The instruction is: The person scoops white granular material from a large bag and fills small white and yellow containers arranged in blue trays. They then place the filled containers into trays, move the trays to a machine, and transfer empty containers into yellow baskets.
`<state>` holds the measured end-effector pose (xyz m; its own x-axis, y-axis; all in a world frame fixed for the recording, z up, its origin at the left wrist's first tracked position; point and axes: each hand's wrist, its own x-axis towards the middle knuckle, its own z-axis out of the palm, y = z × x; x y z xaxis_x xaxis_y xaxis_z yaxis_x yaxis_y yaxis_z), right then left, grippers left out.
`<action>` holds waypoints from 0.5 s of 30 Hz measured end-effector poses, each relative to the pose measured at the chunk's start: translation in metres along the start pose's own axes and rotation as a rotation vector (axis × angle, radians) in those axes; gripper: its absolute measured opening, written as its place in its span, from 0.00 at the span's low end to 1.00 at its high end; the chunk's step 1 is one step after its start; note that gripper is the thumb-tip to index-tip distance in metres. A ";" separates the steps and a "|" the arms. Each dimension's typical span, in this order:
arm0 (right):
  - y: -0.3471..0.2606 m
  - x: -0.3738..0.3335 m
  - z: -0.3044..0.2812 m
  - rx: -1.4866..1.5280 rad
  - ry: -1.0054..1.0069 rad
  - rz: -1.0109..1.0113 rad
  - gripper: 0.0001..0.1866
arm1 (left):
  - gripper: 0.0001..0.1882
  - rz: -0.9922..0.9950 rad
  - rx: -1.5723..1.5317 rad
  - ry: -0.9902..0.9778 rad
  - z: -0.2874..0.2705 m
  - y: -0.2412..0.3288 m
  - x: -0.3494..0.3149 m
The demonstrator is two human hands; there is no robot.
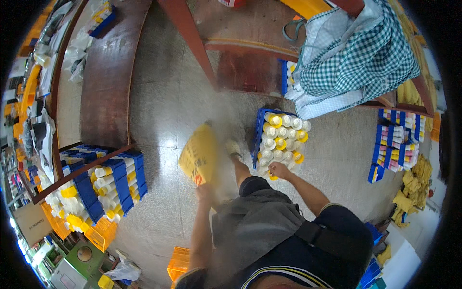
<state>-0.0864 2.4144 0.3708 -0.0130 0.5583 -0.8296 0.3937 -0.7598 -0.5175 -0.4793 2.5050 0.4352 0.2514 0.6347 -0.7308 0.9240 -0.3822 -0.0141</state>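
Observation:
My left hand [204, 193] is closed on the lower edge of a yellow printed sack [195, 155], which spreads out ahead of it over the floor. Part of the sack and the area right of it are hazy. Ahead of my body lies a blue crate [258, 132] packed with white and yellow cylinders [283, 132] that look like thread spools. At the crate's near end, my right hand [278, 169] has its fingers curled against the cylinders. What it grips, if anything, is hidden.
Stacked blue crates of similar cylinders [108, 185] stand at left above an orange crate [102, 235]. More filled blue crates [397, 139] are at right. A checked cloth [356, 58] hangs over a brown frame. Brown boards [108, 82] line the left; yellow sacks [415, 180] lie at right.

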 end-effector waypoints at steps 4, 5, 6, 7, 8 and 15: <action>0.006 -0.025 0.007 0.380 0.018 -0.019 0.14 | 0.07 0.171 0.167 0.083 -0.063 0.037 0.082; 0.010 -0.034 0.005 0.362 0.078 -0.024 0.15 | 0.07 0.216 0.161 0.054 -0.084 0.049 0.101; 0.015 -0.044 0.004 0.374 0.135 0.014 0.16 | 0.07 0.227 0.220 0.059 -0.105 0.064 0.119; 0.022 -0.056 0.004 0.449 0.199 0.050 0.16 | 0.08 0.230 0.309 0.082 -0.126 0.076 0.136; 0.031 -0.070 0.004 0.527 0.272 0.089 0.17 | 0.08 0.372 0.353 0.093 -0.146 0.080 0.153; 0.101 -0.118 0.055 0.818 0.586 0.439 0.16 | 0.09 0.615 0.600 0.015 -0.155 0.086 0.182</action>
<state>-0.0959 2.2530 0.4044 0.5031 0.0926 -0.8593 -0.4744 -0.8015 -0.3641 -0.3089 2.6920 0.4066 0.6649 0.2057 -0.7181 0.3150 -0.9489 0.0199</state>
